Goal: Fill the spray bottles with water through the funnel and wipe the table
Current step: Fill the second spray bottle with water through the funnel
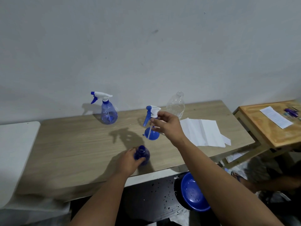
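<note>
Nearest, the left hand [128, 160] grips the uncapped bottle [143, 154] upright on the table [73, 144]; beyond, the right hand [167, 124] pinches the sprayer [152, 112] above the funnel [152, 133]; tissue [202, 132] lies right; a capped bottle [108, 111] stands farthest.

A pale oak-grain wooden table [73, 144] carries a translucent blue plastic spray bottle [108, 114] topped by a white trigger head with a blue lever and nozzle. A second white-and-blue trigger sprayer head [152, 113] shows a white dip tube. The open bottle [143, 154] is deep blue, as is the solid blue plastic funnel [152, 134]. The clear colourless plastic bottle [175, 106] has faint ribbing. The folded paper towels [202, 132] are plain white. A glossy blue plastic basin [193, 193] sits on black flooring speckled with pale spots.
</note>
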A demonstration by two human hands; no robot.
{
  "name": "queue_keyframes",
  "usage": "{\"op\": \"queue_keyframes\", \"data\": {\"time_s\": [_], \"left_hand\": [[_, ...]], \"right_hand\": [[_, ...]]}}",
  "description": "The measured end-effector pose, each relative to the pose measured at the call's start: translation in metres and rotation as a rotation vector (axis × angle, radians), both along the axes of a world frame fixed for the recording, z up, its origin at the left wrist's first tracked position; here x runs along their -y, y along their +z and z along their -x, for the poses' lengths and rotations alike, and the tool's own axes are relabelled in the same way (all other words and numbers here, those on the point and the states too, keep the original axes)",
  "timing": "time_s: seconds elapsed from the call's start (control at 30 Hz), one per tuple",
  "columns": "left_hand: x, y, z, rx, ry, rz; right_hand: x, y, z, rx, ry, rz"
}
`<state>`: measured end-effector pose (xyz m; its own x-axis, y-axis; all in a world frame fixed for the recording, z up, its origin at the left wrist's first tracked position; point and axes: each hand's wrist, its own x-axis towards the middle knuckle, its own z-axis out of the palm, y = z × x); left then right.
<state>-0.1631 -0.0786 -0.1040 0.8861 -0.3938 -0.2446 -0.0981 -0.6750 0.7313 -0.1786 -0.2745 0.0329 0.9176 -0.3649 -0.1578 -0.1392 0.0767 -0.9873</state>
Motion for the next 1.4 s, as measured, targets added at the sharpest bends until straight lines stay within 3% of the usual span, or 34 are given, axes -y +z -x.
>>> {"op": "queue_keyframes", "data": {"time_s": [0.27, 0.5, 0.87, 1.03, 1.3, 1.4], "left_hand": [[0.002, 0.001, -0.004, -0.042, -0.018, 0.007], [0.002, -0.001, -0.002, -0.080, 0.026, 0.019], [0.002, -0.011, 0.002, -0.144, 0.118, -0.006], [0.001, -0.003, 0.005, -0.107, 0.106, 0.052], [0.001, -0.002, 0.005, -0.155, 0.135, 0.041], [0.001, -0.004, 0.006, -0.181, 0.166, 0.069]], "right_hand": [[-0.024, -0.004, 0.003, 0.048, 0.041, 0.066], [-0.029, -0.061, 0.014, -0.024, 0.149, 0.241], [-0.036, -0.105, 0.028, -0.058, 0.255, 0.108], [-0.030, -0.109, 0.032, -0.039, 0.234, 0.012], [-0.043, -0.109, 0.029, -0.080, 0.161, 0.253], [-0.042, -0.113, 0.034, -0.080, 0.117, 0.200]]}}
